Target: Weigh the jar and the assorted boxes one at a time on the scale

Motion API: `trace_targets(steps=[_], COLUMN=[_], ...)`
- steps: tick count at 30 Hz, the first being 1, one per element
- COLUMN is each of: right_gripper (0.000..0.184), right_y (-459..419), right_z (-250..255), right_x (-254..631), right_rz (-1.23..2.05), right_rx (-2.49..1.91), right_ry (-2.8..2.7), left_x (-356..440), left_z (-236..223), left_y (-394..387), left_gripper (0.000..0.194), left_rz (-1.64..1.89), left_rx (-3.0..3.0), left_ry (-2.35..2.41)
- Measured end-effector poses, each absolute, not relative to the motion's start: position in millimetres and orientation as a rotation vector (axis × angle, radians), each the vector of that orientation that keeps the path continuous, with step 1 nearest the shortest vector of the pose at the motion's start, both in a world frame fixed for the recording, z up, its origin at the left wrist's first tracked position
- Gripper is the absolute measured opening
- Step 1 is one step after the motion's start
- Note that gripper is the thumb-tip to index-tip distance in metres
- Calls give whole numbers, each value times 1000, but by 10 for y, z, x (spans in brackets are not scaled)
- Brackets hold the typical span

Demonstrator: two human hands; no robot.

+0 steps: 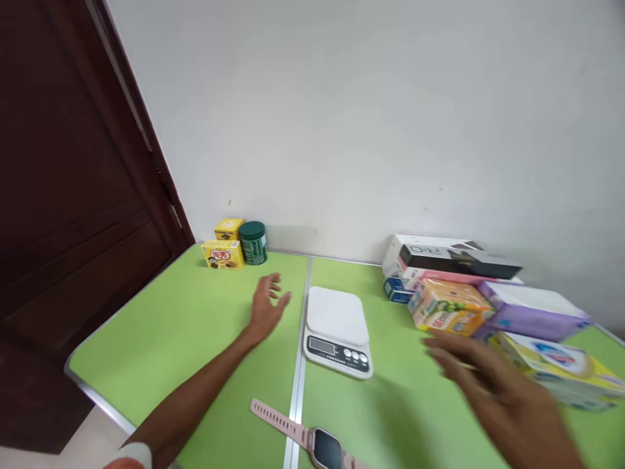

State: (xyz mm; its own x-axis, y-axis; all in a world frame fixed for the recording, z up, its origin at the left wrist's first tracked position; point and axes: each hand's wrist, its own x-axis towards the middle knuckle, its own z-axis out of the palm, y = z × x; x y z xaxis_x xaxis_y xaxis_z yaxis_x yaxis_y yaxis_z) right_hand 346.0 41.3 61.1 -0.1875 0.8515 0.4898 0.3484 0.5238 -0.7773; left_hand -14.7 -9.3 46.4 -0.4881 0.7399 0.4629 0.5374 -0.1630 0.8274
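A white kitchen scale (336, 316) with a small display and buttons lies in the middle of the green table. My left hand (266, 306) hovers just left of it, fingers apart and slightly curled, holding nothing. On the right, my right hand (493, 391) is blurred by motion. Its fingers are stretched out, apart from the thumb, and nothing shows between them. It is nearest to a yellow and white tissue pack (561, 365) and an orange tissue pack (452, 306). At the near edge lies a smartwatch (326, 448) with a pink strap.
Two yellow boxes (223, 255) and a green canister (253, 244) stand at the back left. A purple and white tissue pack (537, 312), a black and white box (454, 260) and a small blue box (397, 290) sit at the right. A wall (342, 130) rises behind the table.
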Motion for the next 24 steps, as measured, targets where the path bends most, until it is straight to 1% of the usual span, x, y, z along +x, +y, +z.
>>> trace_targets(steps=[2, 3, 5, 7, 10, 13, 14, 16, 20, 24], right_gripper=[36, 40, 50, 61, 75, 83, 85, 91, 99, 103], right_y=[239, 174, 115, 159, 356, 587, 656, 772, 915, 917], right_z=[802, 831, 745, 518, 122, -130, -172, -210, -206, -206], right_x=[2603, 2182, 1402, 726, -96, -712, -875, -1138, -1409, -1378], right_rz=[949, 1098, 1330, 1487, 1533, 1466, 1441, 1407, 1388, 1360], right_rx=[-897, -850, -781, -692, -716, -794, -798, -787, -773, -780], right_ry=[-1915, -1989, -2087, -2070, -1920, -1817, -1796, -1759, -1765, -1843], left_x=[-763, -1037, -1503, -1857, -2208, -2406, -2451, -2520, -2606, -2589], left_z=[276, 189, 57, -10, -32, -48, -60, -94, -159, -151], left_y=[-162, -178, -176, -133, -5, 156, 207, 297, 397, 352], left_gripper=[52, 59, 75, 91, 110, 124, 125, 122, 105, 87], left_rz=[1798, 1813, 1850, 1874, 1893, 1880, 1875, 1887, 1948, 1946], left_rx=[1226, 1075, 862, 786, 783, 842, 864, 878, 818, 791], left_ry=[2177, 2280, 2377, 2384, 2362, 2360, 2354, 2333, 2354, 2401])
